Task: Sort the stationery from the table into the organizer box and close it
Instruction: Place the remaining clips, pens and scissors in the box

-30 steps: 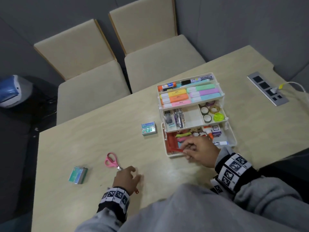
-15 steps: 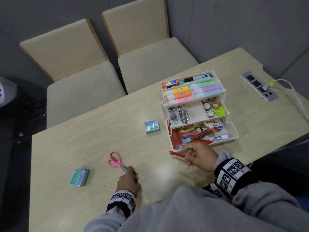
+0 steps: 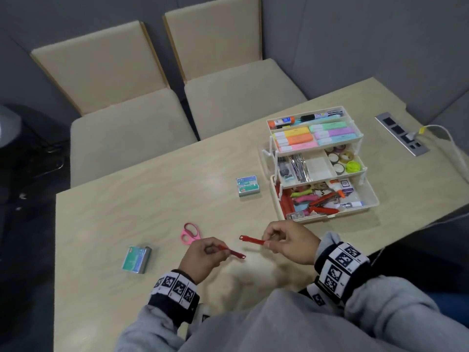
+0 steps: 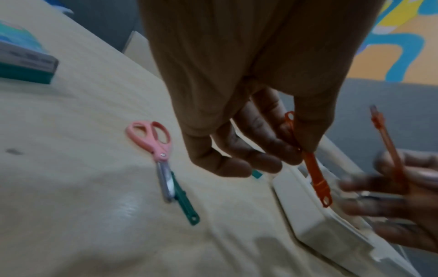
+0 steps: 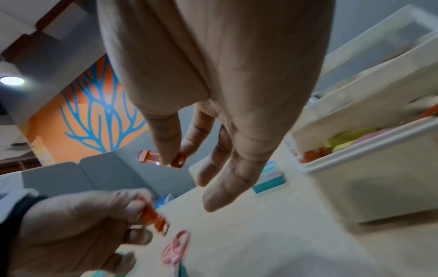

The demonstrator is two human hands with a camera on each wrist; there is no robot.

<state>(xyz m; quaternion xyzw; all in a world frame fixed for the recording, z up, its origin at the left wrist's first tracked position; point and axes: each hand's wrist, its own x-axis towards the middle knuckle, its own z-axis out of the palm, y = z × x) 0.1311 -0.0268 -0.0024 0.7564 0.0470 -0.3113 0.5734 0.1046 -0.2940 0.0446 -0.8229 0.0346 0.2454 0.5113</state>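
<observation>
My left hand (image 3: 215, 248) pinches a thin red plastic strip (image 3: 232, 251) above the table's front. Just to its right, my right hand (image 3: 269, 241) pinches a second red strip (image 3: 252, 240) by one end. The two strips point at each other without touching. The left wrist view shows the left strip (image 4: 315, 168) between thumb and fingers. Pink scissors (image 3: 189, 233) lie on the table behind my left hand, with a green strip (image 4: 183, 196) beside their blades. The white tiered organizer box (image 3: 368, 199) stands open at the right, its trays filled.
A green packet (image 3: 137, 259) lies at the front left. A small teal box (image 3: 248, 185) sits left of the organizer. A socket panel (image 3: 402, 133) with a white cable is at the far right. Two beige chairs (image 3: 132, 123) stand behind the table.
My right hand drew a red strip out of the organizer's bottom tray and moved left toward me. My left hand picked up the other red strip from the table and lifted it.
</observation>
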